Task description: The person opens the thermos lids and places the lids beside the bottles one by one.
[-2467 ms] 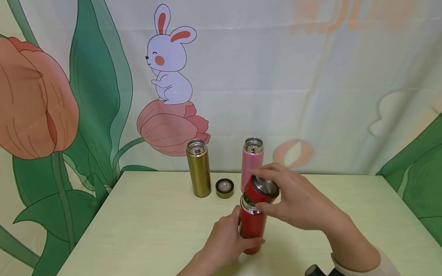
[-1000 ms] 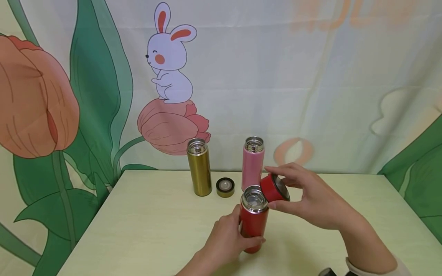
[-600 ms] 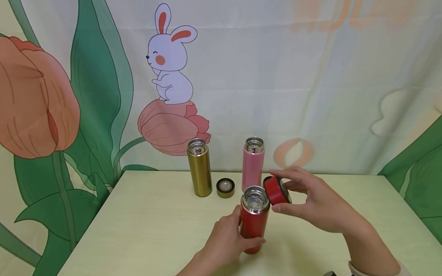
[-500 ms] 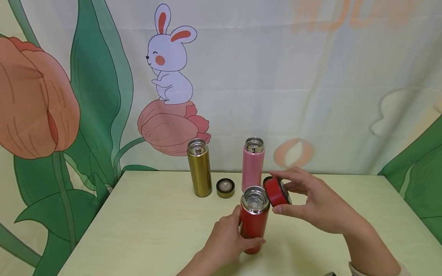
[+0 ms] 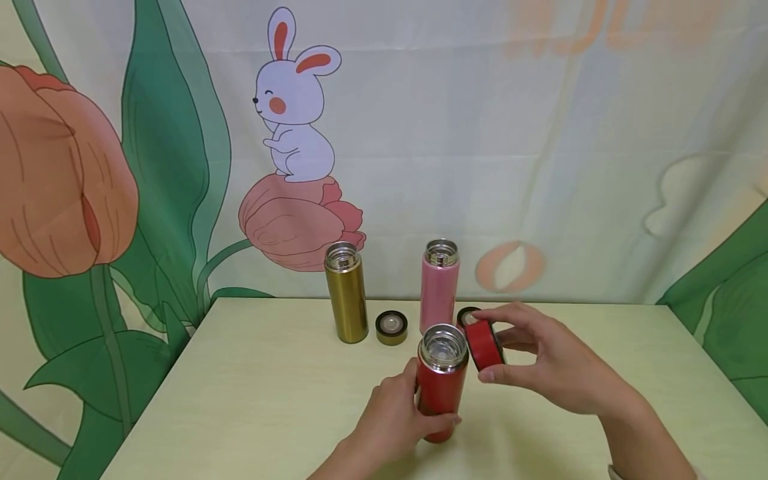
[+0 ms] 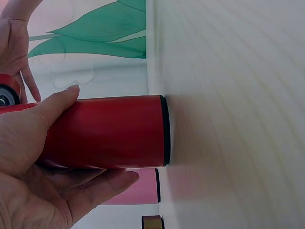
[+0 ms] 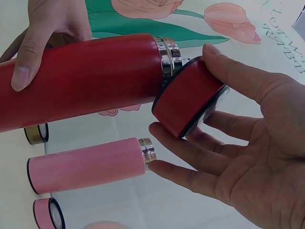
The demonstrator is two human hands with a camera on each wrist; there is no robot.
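A red thermos flask (image 5: 443,390) stands upright on the table, its steel mouth uncovered. My left hand (image 5: 393,417) grips its body low down, thumb on one side and fingers on the other, as the left wrist view also shows. My right hand (image 5: 558,360) pinches the red lid (image 5: 485,345) between thumb and fingers. The lid is tilted on its side, right beside the flask's rim; in the right wrist view the lid (image 7: 188,98) overlaps the steel neck (image 7: 169,57), and whether they touch I cannot tell.
Behind stand an uncovered gold flask (image 5: 347,297) and an uncovered pink flask (image 5: 440,287). The gold lid (image 5: 391,328) lies upturned between them. A pink lid (image 7: 43,213) sits by the pink flask, partly hidden in the head view. A printed cloth (image 5: 540,147) hangs behind the table (image 5: 252,387).
My right hand has lifted the red lid off the flask's mouth, tilted it and brought it right and lower beside the rim. The left hand and flask have stayed in place.
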